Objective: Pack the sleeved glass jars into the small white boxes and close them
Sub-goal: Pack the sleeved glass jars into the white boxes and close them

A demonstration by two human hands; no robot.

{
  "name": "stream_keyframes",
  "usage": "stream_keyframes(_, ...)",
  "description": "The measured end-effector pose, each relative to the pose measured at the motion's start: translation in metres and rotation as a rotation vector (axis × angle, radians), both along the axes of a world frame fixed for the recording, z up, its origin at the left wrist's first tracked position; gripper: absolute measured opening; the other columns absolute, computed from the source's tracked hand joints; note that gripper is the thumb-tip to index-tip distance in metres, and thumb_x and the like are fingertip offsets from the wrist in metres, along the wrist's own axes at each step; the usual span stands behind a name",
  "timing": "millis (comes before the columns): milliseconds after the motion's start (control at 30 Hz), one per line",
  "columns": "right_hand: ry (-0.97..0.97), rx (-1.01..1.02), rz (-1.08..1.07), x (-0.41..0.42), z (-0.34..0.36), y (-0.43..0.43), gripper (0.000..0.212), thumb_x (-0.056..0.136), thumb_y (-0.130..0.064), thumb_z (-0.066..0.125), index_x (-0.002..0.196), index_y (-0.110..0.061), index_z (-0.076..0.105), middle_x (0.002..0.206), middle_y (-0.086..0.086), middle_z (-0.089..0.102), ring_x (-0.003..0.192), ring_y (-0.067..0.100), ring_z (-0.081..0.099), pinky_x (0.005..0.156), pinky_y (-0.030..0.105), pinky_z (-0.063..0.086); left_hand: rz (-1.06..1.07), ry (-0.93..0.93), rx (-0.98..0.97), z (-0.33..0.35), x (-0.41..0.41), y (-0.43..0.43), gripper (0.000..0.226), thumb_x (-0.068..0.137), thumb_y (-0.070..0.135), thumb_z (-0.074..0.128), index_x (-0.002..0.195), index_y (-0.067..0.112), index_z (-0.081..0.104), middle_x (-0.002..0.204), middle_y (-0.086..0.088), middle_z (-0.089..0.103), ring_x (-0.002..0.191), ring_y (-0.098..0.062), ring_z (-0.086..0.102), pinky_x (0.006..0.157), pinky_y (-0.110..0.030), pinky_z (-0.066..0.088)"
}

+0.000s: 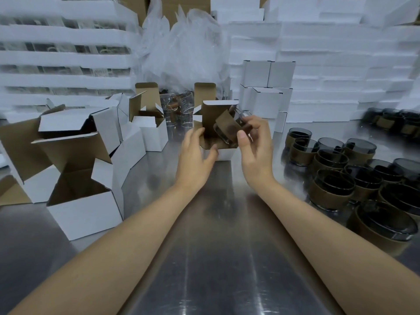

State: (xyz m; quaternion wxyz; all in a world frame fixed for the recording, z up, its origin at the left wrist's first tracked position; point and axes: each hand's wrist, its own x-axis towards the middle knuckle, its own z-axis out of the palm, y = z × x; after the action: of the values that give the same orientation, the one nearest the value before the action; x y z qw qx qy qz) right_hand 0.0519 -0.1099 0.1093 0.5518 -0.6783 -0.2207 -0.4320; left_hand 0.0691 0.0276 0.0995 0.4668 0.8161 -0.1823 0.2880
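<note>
Fingers [242,135] of the right hand [254,142] curl round a glass jar in a brown card sleeve [227,128], thumb on the near side, the rest behind. The jar is tilted and sits right at the mouth of a small white cardboard box with a brown inside [223,155], centre of the scene. We read the tilt as lining it up to slip in front of the tall lid flap [211,114], which stands upright at the box's far side. It looks not yet seated, but that spot is blurred, so we cannot tell how deep it is.

The left hand [195,153] holds the box at its near-left corner, fingers on the left wall, thumb on the near rim. We take that as bracing, so the light box does not skid on the shiny steel table [216,246].

Supply layout makes sense. Sleeved smoky-glass jars [331,187] cluster near right, handy for the right hand. Empty open white boxes [84,214] wait near left, lids up. Closed white boxes [268,87] are stacked just beyond the working box, to its right, and are likely the finished ones. Far back there is crumpled clear plastic wrap [181,53], with white foam trays [63,57] stacked at far left.

Step in hand, we judge: inserting the jar. Flaps are all open, so closing is not yet begun.
</note>
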Motion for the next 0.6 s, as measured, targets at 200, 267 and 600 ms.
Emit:
stream_keyframes(200, 0.106, -0.100, -0.056, 0.007, -0.006, -0.005, 0.021, 0.094, -0.012, 0.048, 0.110, 0.001, 0.049, 0.124, 0.003, 0.048, 0.132, 0.034, 0.042, 0.101, 0.056, 0.041, -0.027, -0.085, -0.046, 0.000, -0.004, -0.001, 0.044, 0.090, 0.009, 0.058, 0.134, 0.008, 0.053, 0.121, -0.001, 0.047, 0.111, -0.011, 0.048, 0.094, -0.021, 0.042)
stream_keyframes(267, 0.142, -0.144, -0.069, 0.009, -0.007, -0.008, 0.019, 0.093, -0.014, 0.048, 0.106, 0.000, 0.049, 0.131, 0.009, 0.044, 0.135, 0.029, 0.036, 0.107, 0.050, 0.038, -0.019, -0.109, -0.076, 0.000, -0.004, 0.000, 0.044, 0.089, 0.004, 0.056, 0.133, 0.006, 0.055, 0.122, -0.005, 0.051, 0.111, -0.014, 0.050, 0.094, -0.022, 0.043)
stream_keyframes(600, 0.263, -0.153, 0.025, 0.010, -0.006, -0.004, 0.011, 0.092, -0.008, 0.053, 0.103, -0.009, 0.052, 0.136, 0.007, 0.021, 0.127, 0.015, 0.034, 0.098, 0.008, 0.032, -0.087, -0.007, -0.396, 0.006, -0.003, 0.001, 0.047, 0.084, -0.007, 0.056, 0.128, 0.007, 0.059, 0.114, 0.000, 0.055, 0.085, 0.004, 0.052, 0.075, -0.011, 0.045)
